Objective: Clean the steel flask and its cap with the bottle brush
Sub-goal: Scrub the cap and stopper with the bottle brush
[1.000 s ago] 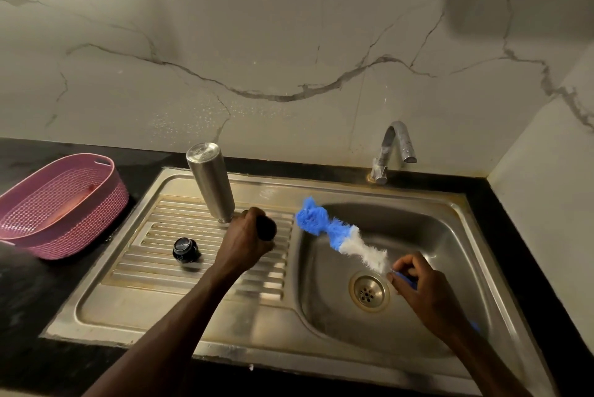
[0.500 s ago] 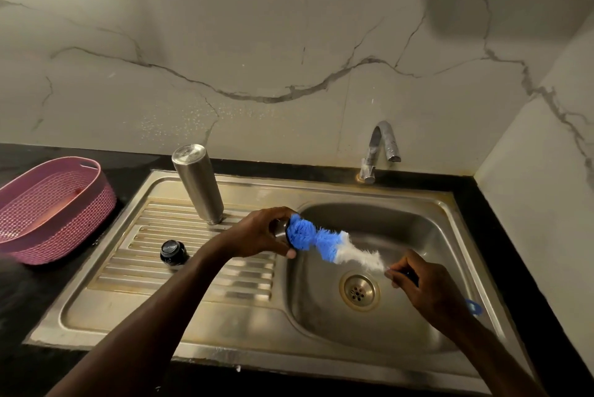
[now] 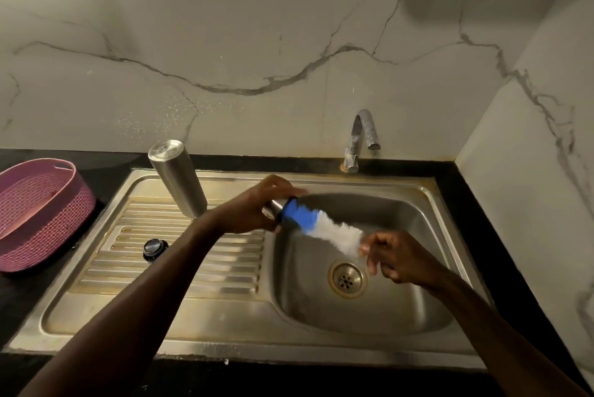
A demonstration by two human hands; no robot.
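Gripping a small steel cap (image 3: 272, 206) in the curled fingers (image 3: 283, 186) of my left hand (image 3: 254, 207), I am holding it over the near-left rim of the sink (image 3: 427, 187), its open side facing the bottle brush (image 3: 321, 228). My right hand (image 3: 401, 257) is pinching the brush's handle just behind the white bristles, though blur keeps me from telling exactly how those fingertips lie. The blue tip of the brush is pushing into the cap, so I judge that I am scrubbing the cap right now. The steel flask (image 3: 178, 178) is standing mouth-down on the ribbed drainboard (image 3: 180, 271), apart from both hands, and a black stopper (image 3: 155, 249) is lying nearer on the ribs. Next, I think, I am needing a twist of the brush inside the cap, keeping the left grip firm so wet steel does not slip. A pink basket (image 3: 75, 197) is sitting on the counter at far left.
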